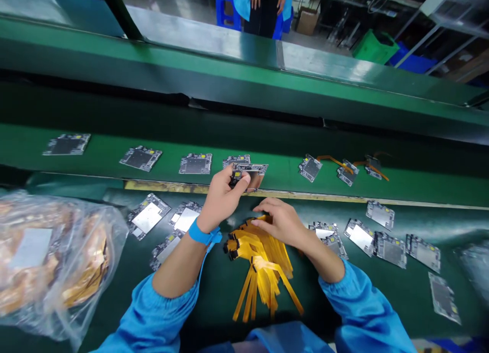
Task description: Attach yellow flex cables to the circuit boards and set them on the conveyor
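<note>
My left hand (221, 197) is closed on a small metal-framed circuit board (250, 173), held up over the near edge of the green conveyor belt (267, 139). A blue strap circles that wrist. My right hand (280, 221) rests fingers-down on a heap of yellow flex ribbon cables (263, 264), pinching at one cable at the top of the pile. Both arms wear blue sleeves. Loose boards (147, 216) lie left of my left arm, and more boards (389, 246) lie to the right of my right arm.
Several boards (195, 163) ride in a row on the belt; three on the right (346, 170) have orange cables fitted. A clear plastic bag (49, 264) of orange parts sits at the near left. A person in blue (263, 1) stands beyond the line.
</note>
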A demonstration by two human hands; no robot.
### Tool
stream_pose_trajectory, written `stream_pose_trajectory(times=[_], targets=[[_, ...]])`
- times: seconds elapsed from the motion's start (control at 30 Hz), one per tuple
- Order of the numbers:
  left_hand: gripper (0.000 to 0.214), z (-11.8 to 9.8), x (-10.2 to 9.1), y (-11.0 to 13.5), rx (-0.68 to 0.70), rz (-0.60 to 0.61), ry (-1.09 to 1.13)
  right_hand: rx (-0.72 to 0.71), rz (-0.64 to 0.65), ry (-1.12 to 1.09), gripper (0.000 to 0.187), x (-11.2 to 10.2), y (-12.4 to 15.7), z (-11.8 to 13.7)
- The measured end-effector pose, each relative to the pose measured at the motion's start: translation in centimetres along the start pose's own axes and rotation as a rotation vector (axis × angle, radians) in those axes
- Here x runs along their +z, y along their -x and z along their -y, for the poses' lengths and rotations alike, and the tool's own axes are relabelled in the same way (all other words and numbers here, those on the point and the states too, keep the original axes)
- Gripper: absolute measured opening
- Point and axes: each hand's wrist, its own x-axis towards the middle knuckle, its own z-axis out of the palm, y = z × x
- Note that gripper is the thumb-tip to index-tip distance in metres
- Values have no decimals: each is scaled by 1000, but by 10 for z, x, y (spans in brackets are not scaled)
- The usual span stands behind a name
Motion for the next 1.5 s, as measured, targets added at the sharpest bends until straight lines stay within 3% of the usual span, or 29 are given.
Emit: stream_pose_trajectory(times=[0.1, 0.2, 0.33, 0.43, 0.53, 0.77, 1.07, 1.5], targets=[[25, 1, -5, -3, -45, -2, -10, -23, 50, 3, 2, 3, -5, 4], [29, -1, -10, -5, -66, 47, -53, 25, 30, -174, 9, -9, -4, 4], [30, -7, -11, -4, -66, 185, -97, 46, -192, -383, 12, -32, 3, 6], [35, -11, -8, -3, -82, 273, -132, 44, -365, -395, 13, -42, 6, 11], [35, -12, -4, -1, -68, 376, -149, 67, -435, -337, 10, -46, 8, 16], [37, -10, 1, 0, -52, 464, -251, 88, -454, -224, 16, -44, 8, 18], [33, -10, 3, 1, -46, 484, -272, 44, -447, -142, 16, -41, 7, 15], [37, -12, 6, 1, -33, 492, -301, 5, -312, -54, 19, -44, 6, 14]])
